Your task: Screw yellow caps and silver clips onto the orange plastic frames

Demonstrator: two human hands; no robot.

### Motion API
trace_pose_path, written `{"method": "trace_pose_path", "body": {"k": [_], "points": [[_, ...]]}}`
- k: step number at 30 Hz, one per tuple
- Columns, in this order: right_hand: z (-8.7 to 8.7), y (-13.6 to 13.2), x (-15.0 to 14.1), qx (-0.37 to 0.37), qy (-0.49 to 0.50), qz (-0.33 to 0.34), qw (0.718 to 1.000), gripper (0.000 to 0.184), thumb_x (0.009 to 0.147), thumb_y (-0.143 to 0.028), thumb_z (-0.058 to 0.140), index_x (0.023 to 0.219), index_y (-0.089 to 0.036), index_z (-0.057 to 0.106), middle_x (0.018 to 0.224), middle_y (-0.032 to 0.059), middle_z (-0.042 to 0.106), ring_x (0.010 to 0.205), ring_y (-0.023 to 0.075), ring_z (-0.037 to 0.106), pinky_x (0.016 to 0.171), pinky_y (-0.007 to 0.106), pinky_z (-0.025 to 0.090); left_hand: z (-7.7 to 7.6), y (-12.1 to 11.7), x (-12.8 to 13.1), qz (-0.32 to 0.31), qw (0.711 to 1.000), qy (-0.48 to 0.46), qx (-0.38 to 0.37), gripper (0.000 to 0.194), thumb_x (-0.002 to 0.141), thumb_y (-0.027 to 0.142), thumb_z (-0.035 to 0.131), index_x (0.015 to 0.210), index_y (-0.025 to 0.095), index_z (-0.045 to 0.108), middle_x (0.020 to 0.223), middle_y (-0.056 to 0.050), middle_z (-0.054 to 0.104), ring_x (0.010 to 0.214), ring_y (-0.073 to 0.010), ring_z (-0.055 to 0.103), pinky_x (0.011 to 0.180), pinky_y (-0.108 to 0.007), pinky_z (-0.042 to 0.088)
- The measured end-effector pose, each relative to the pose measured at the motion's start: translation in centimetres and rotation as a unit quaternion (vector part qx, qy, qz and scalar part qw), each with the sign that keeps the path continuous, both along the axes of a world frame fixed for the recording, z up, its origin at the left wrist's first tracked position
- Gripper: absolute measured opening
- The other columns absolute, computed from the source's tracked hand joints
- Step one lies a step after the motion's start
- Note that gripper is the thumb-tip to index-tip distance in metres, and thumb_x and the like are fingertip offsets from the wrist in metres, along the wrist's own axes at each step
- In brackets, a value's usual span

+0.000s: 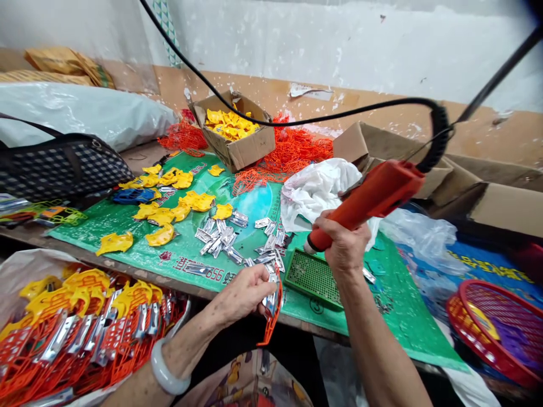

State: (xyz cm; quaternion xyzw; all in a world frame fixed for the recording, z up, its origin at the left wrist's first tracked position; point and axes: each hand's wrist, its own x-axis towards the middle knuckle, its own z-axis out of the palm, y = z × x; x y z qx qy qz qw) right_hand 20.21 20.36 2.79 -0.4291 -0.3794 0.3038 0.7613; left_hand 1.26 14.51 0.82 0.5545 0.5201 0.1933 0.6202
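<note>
Two hands, well apart, both busy! The left hand (248,289) pinched an orange plastic frame (275,316) with a shiny metal plate against it, right by the near edge of the counter (407,322), thumb on top, probably so the pair couldn't slip. The right hand (348,244) was wrapped firmly around a corded electric screwdriver (373,198), a stout red barrel tilted so its pale nose pointed down at the green tray (311,295); whether they touched, I couldn't tell. That tray, dotted with tidy rows of holes, sat between the hands, likely for a short reach. Beside it, loose metal plates (218,237) glinted in a heap, thin and oblong. Beyond, glossy yellow plastic pieces (197,200), curved and lobed, lay scattered, and more filled a stiff cardboard box (254,150). Near left, a white sack (25,260) bulged with orange, yellow and silver parts.
</note>
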Motion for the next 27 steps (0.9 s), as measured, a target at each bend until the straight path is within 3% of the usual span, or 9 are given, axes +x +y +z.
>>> {"method": "trace_pose_path", "body": {"k": [5,9,12,15,27], "points": [[3.5,-4.0,-0.8,0.022,0.047,0.113,0.992,0.02,0.057,-0.013,0.075,0.073,-0.018,0.064,0.064,-0.0033,0.063,0.055,0.0143,0.057,0.056,0.032,0.048,-0.2,-0.1,0.3,-0.01,1.0,-0.013,0.009,0.009,0.077,0.027,0.053,0.074,0.02,0.049,0.043,0.008,0.052,0.033,-0.0072,0.041,0.036,-0.017,0.027],[4.7,-7.2,-2.1,0.027,0.06,0.188,0.98,0.037,0.062,-0.011,0.07,0.095,-0.024,0.063,0.067,-0.0047,0.063,0.058,0.0145,0.058,0.06,0.033,0.05,-0.9,-0.3,0.3,-0.004,0.999,-0.037,0.009,0.009,0.073,0.027,0.055,0.074,0.021,0.048,0.048,0.008,0.053,0.038,-0.0092,0.048,0.039,-0.018,0.035],[4.7,-8.4,-3.1,0.013,0.068,0.226,0.972,0.04,0.063,-0.009,0.069,0.099,-0.027,0.062,0.069,-0.0049,0.063,0.06,0.0137,0.058,0.062,0.033,0.051,-1.2,-0.6,0.3,0.006,0.999,-0.048,0.012,0.011,0.073,0.029,0.055,0.074,0.021,0.047,0.049,0.008,0.052,0.039,-0.0095,0.048,0.041,-0.019,0.038],[4.3,-8.7,-3.7,0.001,0.072,0.243,0.967,0.032,0.062,-0.011,0.071,0.09,-0.025,0.063,0.069,-0.0044,0.063,0.06,0.0134,0.057,0.062,0.033,0.051,-1.3,-0.7,0.3,0.011,0.998,-0.055,0.014,0.013,0.073,0.03,0.056,0.076,0.021,0.047,0.052,0.007,0.052,0.041,-0.01,0.049,0.043,-0.02,0.04],[3.3,-8.6,-4.6,-0.025,0.062,0.235,0.97,0.047,0.061,-0.015,0.074,0.105,-0.026,0.061,0.07,-0.0047,0.064,0.06,0.0155,0.057,0.065,0.036,0.049,-1.4,-0.9,0.4,0.027,0.997,-0.061,0.026,0.017,0.072,0.036,0.056,0.074,0.02,0.048,0.058,0.006,0.051,0.042,-0.0091,0.045,0.04,-0.02,0.034]]}}
